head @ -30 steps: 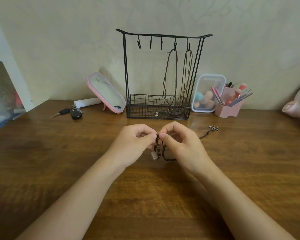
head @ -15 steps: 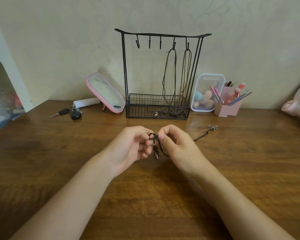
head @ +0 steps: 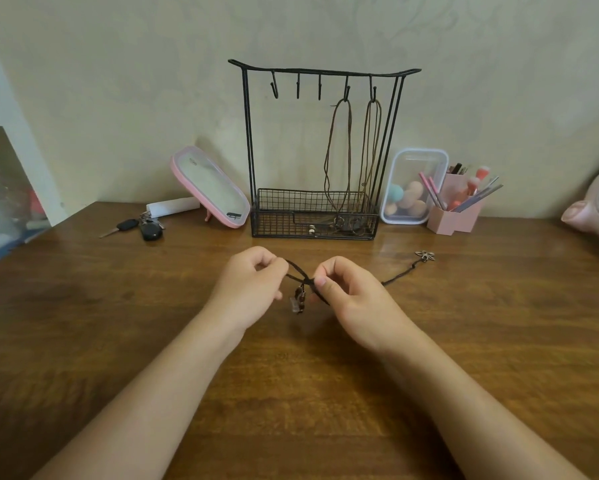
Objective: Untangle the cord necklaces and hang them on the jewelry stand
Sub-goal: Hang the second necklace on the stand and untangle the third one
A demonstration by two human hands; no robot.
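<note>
pink mirror [head: 210, 187], keys [head: 142, 227] left of jewelry stand [head: 249, 133]

The dark cord tangle [head: 303, 278] sits at frame centre, pinched between my left hand [head: 253, 284] and right hand [head: 355, 297] — small pendants [head: 298, 301] dangle, one strand trails right to a flower charm [head: 426, 255]. Upper centre: black wire stand [head: 284, 216], upright, two brown necklaces [head: 349, 147] on its rightmost hooks.

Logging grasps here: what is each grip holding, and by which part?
Both pinch the cord: the left grip at the loop's left end, the right grip at the tangle just above the hanging beads.
</note>
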